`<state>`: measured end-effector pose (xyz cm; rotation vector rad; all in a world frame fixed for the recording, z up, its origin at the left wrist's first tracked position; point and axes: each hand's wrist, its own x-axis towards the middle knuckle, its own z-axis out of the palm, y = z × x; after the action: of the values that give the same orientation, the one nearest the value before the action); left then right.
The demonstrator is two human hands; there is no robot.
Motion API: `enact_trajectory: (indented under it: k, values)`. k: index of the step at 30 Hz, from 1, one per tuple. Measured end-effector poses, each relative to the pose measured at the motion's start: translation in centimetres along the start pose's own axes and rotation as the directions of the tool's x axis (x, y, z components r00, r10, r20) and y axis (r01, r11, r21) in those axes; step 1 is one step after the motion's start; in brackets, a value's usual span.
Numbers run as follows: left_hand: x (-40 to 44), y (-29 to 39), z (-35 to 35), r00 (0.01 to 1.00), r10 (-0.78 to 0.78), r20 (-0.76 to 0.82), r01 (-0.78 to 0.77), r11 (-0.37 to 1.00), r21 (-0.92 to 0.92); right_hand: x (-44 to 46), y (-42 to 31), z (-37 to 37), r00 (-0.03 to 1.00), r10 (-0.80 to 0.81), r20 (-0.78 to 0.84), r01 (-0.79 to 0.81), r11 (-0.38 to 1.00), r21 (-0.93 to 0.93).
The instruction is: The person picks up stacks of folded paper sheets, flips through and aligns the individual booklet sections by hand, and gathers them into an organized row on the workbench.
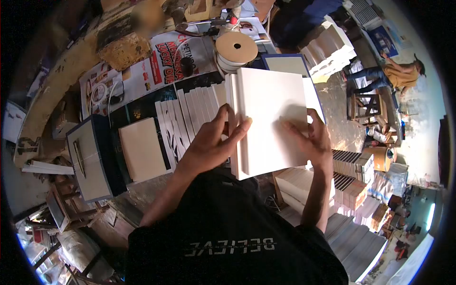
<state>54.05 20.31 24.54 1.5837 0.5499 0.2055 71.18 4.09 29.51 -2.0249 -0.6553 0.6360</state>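
A blank white book is held up in front of my chest, above the table. My left hand grips its spine side, the thumb on the front cover and the fingers around the back. My right hand holds the opposite edge, thumb flat on the cover and fingers behind, mostly hidden. To the left of my left hand stands a row of white book blocks packed side by side. Farther left, a single cream-coloured book lies flat on the table.
A dark-edged board with a thin tool on it lies at the table's left. A ribbon spool stands behind the book, near printed posters. Book stacks fill the right. A person is at the far right, by a wooden stool.
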Motion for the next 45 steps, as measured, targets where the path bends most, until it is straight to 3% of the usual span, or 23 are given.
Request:
enact_trajectory:
  k: [1, 3, 7, 9, 11, 12, 13, 16, 20, 23, 25, 26, 29, 31, 33, 35, 37, 38, 39, 41, 42, 43, 45]
  values:
    - [0.0, 0.4, 0.0, 1.000, 0.008, 0.006, -0.008, 1.000, 0.007, -0.4, -0.4, 0.5, 0.997, -0.075, -0.016, 0.075, 0.997, -0.001]
    - [0.0, 1.2, -0.2, 0.995, 0.091, -0.035, -0.066, 0.894, 0.444, -1.1, -1.1, 1.3, 0.985, -0.161, -0.067, 0.155, 0.984, -0.089]
    - [-0.1, 0.8, -0.1, 0.983, 0.175, -0.047, -0.165, 0.972, 0.169, -1.1, -1.0, 1.8, 0.958, -0.230, -0.173, 0.193, 0.959, -0.206]
    - [-0.1, 1.8, -0.5, 0.989, 0.124, -0.085, -0.119, 0.991, 0.067, -0.6, -0.7, 1.5, 0.975, -0.158, -0.156, 0.132, 0.978, -0.162]
    - [0.1, 2.9, -1.4, 0.978, -0.210, 0.013, 0.208, 0.975, 0.071, -0.2, -1.8, 0.8, 0.991, -0.043, -0.129, 0.038, 0.998, -0.043]
    - [0.2, 1.7, -1.2, 0.988, -0.154, -0.015, 0.152, 0.984, -0.095, 0.0, -2.1, 0.4, 0.994, 0.064, -0.093, -0.058, 0.996, 0.066]
    - [0.2, 1.1, -1.1, 0.988, -0.151, -0.015, 0.149, 0.985, -0.090, 0.3, -1.5, 0.0, 0.993, 0.062, -0.096, -0.056, 0.996, 0.070]
    - [0.5, 0.2, -0.9, 0.968, 0.113, -0.226, -0.046, 0.958, 0.284, 1.4, 1.3, -0.9, 0.999, 0.023, -0.036, -0.016, 0.984, 0.178]
    - [0.1, 2.4, -1.0, 0.979, 0.013, -0.204, 0.103, 0.832, 0.545, 1.9, 2.2, -1.3, 0.997, 0.059, -0.049, -0.055, 0.995, 0.086]
    - [-1.0, 2.8, -2.2, 0.962, 0.106, -0.250, -0.040, 0.965, 0.258, 2.4, 3.3, -1.8, 0.999, 0.013, -0.051, -0.006, 0.991, 0.134]
    - [-3.1, 3.9, -4.8, 0.920, 0.024, -0.392, 0.120, 0.934, 0.338, 2.6, 3.8, -1.9, 0.987, 0.160, -0.028, -0.155, 0.979, 0.135]
    - [-3.8, 2.8, -6.3, 0.851, 0.045, -0.524, 0.106, 0.961, 0.254, 2.5, 4.0, -1.9, 0.986, 0.166, -0.030, -0.160, 0.977, 0.141]
    - [-4.4, 1.6, -10.2, 0.747, 0.192, -0.636, -0.358, 0.923, -0.141, 1.9, 3.8, -1.8, 0.991, 0.129, -0.025, -0.121, 0.970, 0.213]
    - [-3.9, -0.3, -11.1, 0.617, 0.082, -0.782, -0.385, 0.899, -0.210, 1.2, 2.1, -1.2, 0.996, 0.084, -0.043, -0.082, 0.996, 0.044]
    - [-3.0, -1.0, -9.4, 0.603, 0.028, -0.798, -0.297, 0.935, -0.192, 0.8, 0.5, -0.3, 0.921, -0.251, -0.297, 0.108, 0.899, -0.424]
    - [-1.9, -0.5, -6.3, 0.679, 0.004, -0.734, -0.214, 0.958, -0.193, 0.4, -1.9, 0.1, 0.920, -0.282, -0.271, 0.347, 0.908, 0.235]
    - [-0.4, 0.5, -3.2, 0.810, 0.050, -0.584, -0.224, 0.947, -0.230, -0.3, -4.3, -0.4, 0.965, -0.179, 0.193, -0.063, 0.555, 0.830]
    - [0.3, 1.1, -1.8, 0.866, 0.086, -0.493, -0.242, 0.934, -0.262, -0.8, -3.3, -0.2, 0.982, -0.189, 0.009, 0.144, 0.776, 0.614]
    - [0.9, 1.6, -0.9, 0.899, 0.128, -0.418, -0.262, 0.922, -0.283, -0.9, -5.1, -0.7, 0.987, -0.148, 0.068, 0.125, 0.955, 0.269]
    - [1.6, 2.3, -0.2, 0.879, 0.232, -0.418, -0.337, 0.920, -0.198, -2.2, -6.5, -2.5, 0.999, -0.026, -0.032, 0.029, 0.994, 0.109]
    - [1.5, 1.8, -0.4, 0.802, 0.274, -0.531, -0.303, 0.952, 0.034, -3.0, -7.8, -2.5, 0.999, -0.026, -0.019, 0.028, 0.994, 0.107]
    - [1.2, 0.9, -0.8, 0.803, 0.264, -0.534, -0.292, 0.956, 0.035, -4.0, -9.2, -2.2, 0.989, -0.047, -0.139, 0.064, 0.991, 0.118]
    - [0.1, -1.5, -1.8, 0.952, -0.076, -0.295, 0.104, 0.992, 0.079, -5.6, -10.7, -1.6, 0.916, -0.067, -0.396, 0.130, 0.983, 0.133]
